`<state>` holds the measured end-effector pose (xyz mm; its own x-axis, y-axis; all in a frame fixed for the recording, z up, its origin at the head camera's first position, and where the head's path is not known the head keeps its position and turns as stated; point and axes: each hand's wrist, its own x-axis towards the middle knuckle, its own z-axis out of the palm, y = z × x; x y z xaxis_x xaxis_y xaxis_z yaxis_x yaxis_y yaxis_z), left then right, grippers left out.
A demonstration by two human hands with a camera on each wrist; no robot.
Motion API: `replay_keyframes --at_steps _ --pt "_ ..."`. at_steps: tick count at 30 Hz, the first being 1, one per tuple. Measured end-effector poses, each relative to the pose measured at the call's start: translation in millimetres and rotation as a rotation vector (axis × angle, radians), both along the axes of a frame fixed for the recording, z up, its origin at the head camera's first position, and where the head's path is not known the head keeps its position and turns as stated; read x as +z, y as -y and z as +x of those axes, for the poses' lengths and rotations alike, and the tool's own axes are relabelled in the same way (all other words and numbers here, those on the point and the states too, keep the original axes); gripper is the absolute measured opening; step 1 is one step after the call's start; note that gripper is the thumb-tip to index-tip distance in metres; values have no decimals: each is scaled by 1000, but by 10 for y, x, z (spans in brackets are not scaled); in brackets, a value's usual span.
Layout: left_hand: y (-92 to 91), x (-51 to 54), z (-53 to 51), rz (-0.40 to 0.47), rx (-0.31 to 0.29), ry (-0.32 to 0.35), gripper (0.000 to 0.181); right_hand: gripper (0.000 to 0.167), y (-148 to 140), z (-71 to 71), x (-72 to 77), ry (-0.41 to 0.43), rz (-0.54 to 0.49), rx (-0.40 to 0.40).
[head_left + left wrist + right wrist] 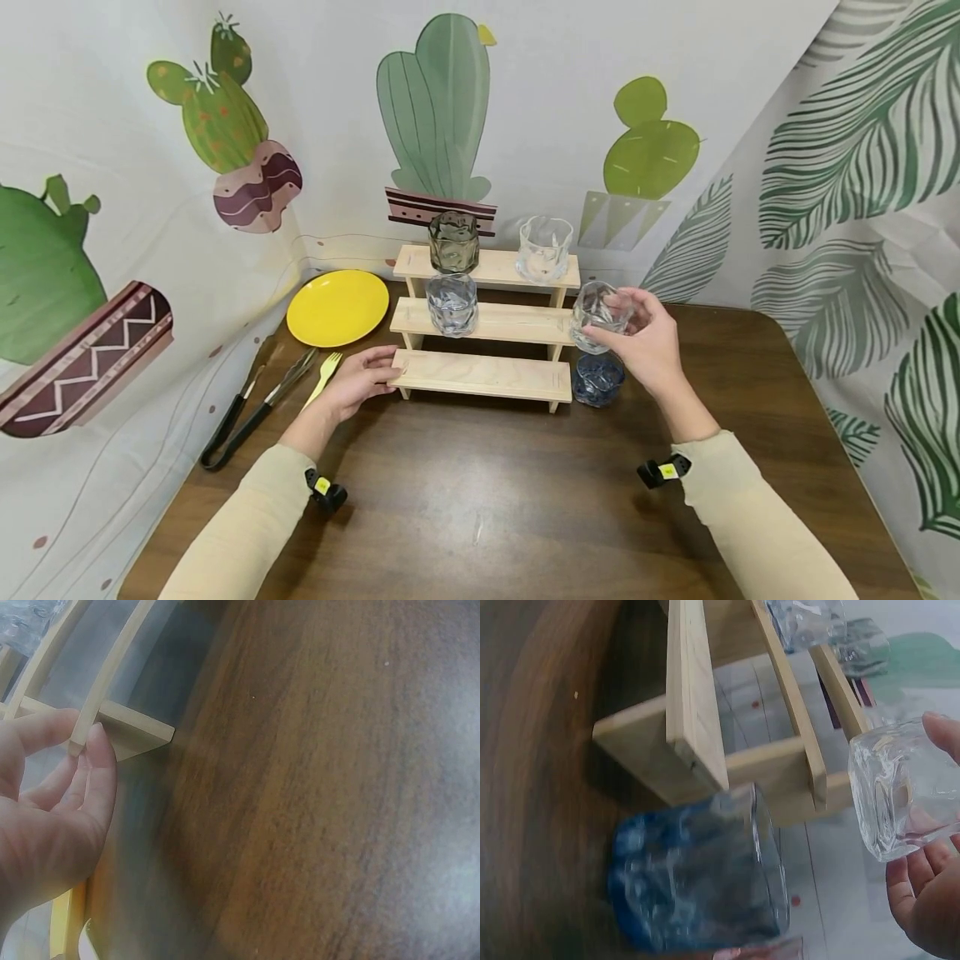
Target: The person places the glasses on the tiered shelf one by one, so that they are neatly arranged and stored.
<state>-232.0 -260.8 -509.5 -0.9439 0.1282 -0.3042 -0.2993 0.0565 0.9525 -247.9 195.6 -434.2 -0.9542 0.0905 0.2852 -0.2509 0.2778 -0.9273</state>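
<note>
A three-step wooden rack (483, 375) stands on the table. My left hand (354, 387) pinches the left end of its lowest board between thumb and fingers, as the left wrist view shows closely. In my right hand (648, 346) I hold a clear faceted glass (592, 315) by its side, near the right end of the middle step. On the table below it, beside the rack, is a blue glass (697, 870). The top step carries a smoky grey glass (453, 243) at left and a clear glass (545, 250) at right. A pale glass (452, 307) sits left on the middle step.
Left of the rack lie a yellow plate (337, 308), black-handled tongs (258, 412) and a yellow fork (326, 372). A printed cloth (540, 100) hangs behind the table. At the right wrist view's lower edge a pinkish glass (761, 952) shows in part.
</note>
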Motion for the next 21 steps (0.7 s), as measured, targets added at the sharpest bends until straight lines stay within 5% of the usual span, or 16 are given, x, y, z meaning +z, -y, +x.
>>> replay_keyframes --at_steps 13,21 --pt "3 10 18 -11 8 3 63 72 465 -113 -61 0 -74 164" --pt "6 2 3 -8 5 2 63 72 649 -146 -76 37 -84 192"
